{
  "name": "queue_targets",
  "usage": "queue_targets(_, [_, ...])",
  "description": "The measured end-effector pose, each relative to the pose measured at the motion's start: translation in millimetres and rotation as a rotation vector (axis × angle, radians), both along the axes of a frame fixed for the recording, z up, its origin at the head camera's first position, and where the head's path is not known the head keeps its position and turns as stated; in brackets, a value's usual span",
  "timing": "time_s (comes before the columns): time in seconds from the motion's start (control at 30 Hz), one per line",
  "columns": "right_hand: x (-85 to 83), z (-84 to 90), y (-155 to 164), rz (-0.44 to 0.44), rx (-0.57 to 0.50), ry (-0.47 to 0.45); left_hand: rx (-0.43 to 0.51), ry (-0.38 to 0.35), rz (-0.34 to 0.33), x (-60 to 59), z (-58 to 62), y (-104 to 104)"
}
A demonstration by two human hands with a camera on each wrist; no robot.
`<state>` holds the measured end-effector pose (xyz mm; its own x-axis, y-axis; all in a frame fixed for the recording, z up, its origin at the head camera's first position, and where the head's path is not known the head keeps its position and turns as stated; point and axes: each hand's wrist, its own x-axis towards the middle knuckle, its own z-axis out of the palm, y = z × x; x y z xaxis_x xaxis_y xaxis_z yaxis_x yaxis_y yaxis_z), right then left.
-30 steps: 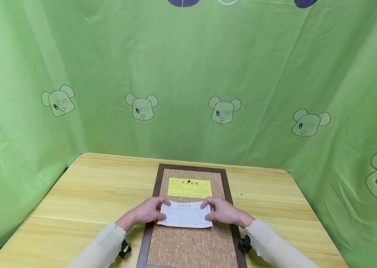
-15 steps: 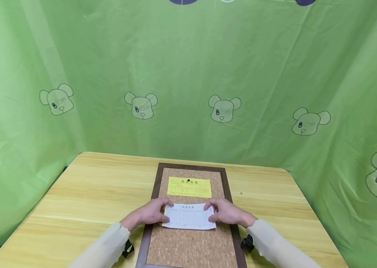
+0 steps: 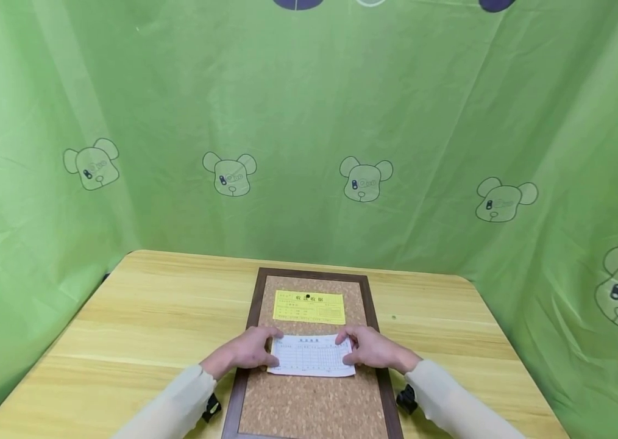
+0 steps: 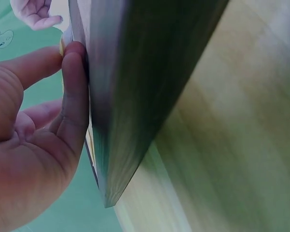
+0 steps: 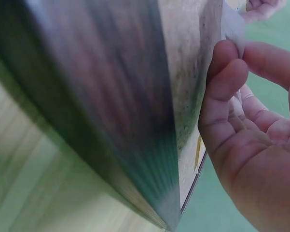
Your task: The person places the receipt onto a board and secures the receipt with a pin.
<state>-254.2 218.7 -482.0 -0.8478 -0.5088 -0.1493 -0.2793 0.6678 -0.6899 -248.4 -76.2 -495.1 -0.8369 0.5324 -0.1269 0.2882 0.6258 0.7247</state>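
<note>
Both hands hold a white printed receipt form (image 3: 311, 355) by its two short sides, over the middle of a cork board (image 3: 314, 402). My left hand (image 3: 248, 349) pinches the left side between thumb and fingers; in the left wrist view that hand (image 4: 43, 121) lies against the board's frame. At the other side my right hand (image 3: 372, 347) pinches the right edge, and the right wrist view shows this hand (image 5: 251, 130) close to the cork. Above the white form, a yellow receipt (image 3: 309, 308) is fixed to the cork with a black pushpin (image 3: 308, 296).
A dark wooden frame (image 3: 383, 378) surrounds the cork board, which lies on a light wood table (image 3: 150, 317). Green curtains (image 3: 298, 110) with bear-head prints hang behind the table and at both sides. Black bands sit at both wrists.
Both hands have carried the white form slightly to the right and a little toward the person, mostly in the first half second. Since then it has barely moved. The yellow receipt stays put.
</note>
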Motion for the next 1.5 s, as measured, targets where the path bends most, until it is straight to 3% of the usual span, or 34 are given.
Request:
queue_targets(0.73, [3.1,-0.2,-3.8,-0.014,0.046,-0.002,-0.096,0.043,0.018,1.5,4.4,3.1])
queue_targets(1.03, [5.0,-0.9,-4.1,0.011,0.051,0.015,-0.092,0.047,0.011,3.1,5.2,2.1])
queue_targets(1.23, [7.0,-2.9,-3.8,0.018,0.084,0.055,-0.149,0.120,-0.008,1.7,3.1,1.5])
queue_targets(1.5, [9.2,-4.6,-4.5,-0.025,0.130,0.043,-0.226,0.191,-0.008,3.2,4.4,1.6])
